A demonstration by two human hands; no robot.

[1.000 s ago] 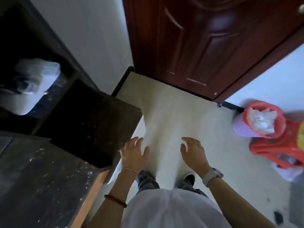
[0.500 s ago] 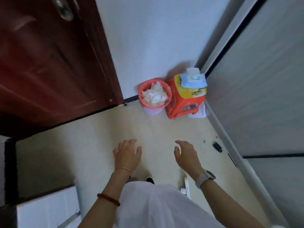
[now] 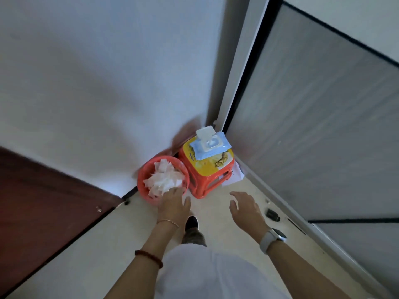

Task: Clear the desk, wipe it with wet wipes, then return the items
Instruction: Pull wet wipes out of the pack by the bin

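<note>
Wet wipes pack [image 3: 211, 145], lid flipped up, lies on a red stool [image 3: 206, 169] at frame centre in the corner, above and between both hands, touched by neither. Left hand [image 3: 172, 203], fingers spread and empty, overlaps the near rim of the red bin [image 3: 149, 190] full of crumpled white tissues [image 3: 164, 180], lower left of the pack. Right hand [image 3: 246, 207] hangs loose and empty over the pale floor [image 3: 216, 214], below and right of the stool.

Wipes pack [image 3: 210, 145] on stool [image 3: 207, 171]; bin [image 3: 163, 180] left.
</note>
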